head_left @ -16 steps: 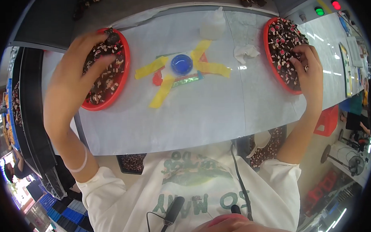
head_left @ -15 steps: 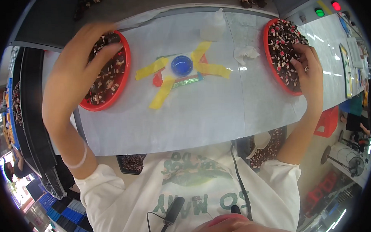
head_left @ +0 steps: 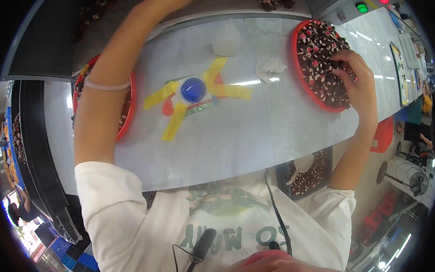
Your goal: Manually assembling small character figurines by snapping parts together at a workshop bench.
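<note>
My right hand (head_left: 357,81) rests in the red tray (head_left: 305,80) at the right of the white table (head_left: 227,140). The tray is round and shallow, heaped with small dark pieces dotted white and pink. My fingers (head_left: 339,73) are bent down into the heap with the tips close together, touching the pieces; whether they pinch one I cannot tell.

My left arm (head_left: 101,101) reaches up and away across a second red tray (head_left: 130,103) at the left, which holds the same kind of small dark pieces. The arm hides most of that tray, and a thin pale band (head_left: 105,85) circles the wrist. The hand itself passes out past the top of the view, so I cannot tell how open it is or what it has hold of.

Between the trays, near the table's middle, sits a blue round cap (head_left: 193,89), smooth and shiny, held down by flat yellow tape strips (head_left: 175,120) that spread out from it like spokes, with bits of red and green tape among them. The longest strip runs down-left to up-right. A crumpled white scrap (head_left: 271,68) lies just beside the right tray, and a pale translucent lump (head_left: 226,40) sits near the table's far edge.

Below the table edge, by my right elbow, a dark box (head_left: 319,173) holds more of the pieces and a white scoop (head_left: 302,164).
</note>
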`<state>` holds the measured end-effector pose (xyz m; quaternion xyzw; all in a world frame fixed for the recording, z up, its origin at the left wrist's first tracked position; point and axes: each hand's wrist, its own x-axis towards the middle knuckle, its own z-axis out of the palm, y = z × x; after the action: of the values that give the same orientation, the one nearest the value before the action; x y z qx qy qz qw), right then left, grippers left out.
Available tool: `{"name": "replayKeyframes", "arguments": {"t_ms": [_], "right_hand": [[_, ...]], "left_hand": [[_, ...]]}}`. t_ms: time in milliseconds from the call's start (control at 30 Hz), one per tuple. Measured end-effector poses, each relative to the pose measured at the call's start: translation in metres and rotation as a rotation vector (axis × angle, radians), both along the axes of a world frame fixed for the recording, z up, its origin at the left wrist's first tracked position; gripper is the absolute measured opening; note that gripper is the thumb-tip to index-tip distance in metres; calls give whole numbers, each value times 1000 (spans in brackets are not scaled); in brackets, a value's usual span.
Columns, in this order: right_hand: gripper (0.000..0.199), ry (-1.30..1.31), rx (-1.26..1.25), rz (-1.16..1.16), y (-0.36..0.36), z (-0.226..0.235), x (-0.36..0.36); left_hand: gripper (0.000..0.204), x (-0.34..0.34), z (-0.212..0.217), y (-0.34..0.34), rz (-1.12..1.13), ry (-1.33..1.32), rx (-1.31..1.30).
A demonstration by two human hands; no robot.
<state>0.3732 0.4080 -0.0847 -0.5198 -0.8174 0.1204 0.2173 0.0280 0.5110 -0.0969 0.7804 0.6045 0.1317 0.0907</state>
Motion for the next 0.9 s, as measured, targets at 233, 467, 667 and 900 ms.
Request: {"name": "replayKeyframes", "arguments": {"t_ms": [233, 467, 667, 900], "right_hand": [[26, 894, -114, 41, -19, 2, 13], [40, 832, -297, 308, -47, -8, -50], [29, 499, -287, 522, -37, -15, -136], [29, 143, -111, 487, -37, -28, -193]], "left_hand": [[24, -60, 33, -106, 2, -737, -147], [35, -55, 2, -249, 187, -1284, -178], [32, -10, -44, -285, 98, -1470, -226], [34, 8, -59, -295, 72, -1465, -285]]}}
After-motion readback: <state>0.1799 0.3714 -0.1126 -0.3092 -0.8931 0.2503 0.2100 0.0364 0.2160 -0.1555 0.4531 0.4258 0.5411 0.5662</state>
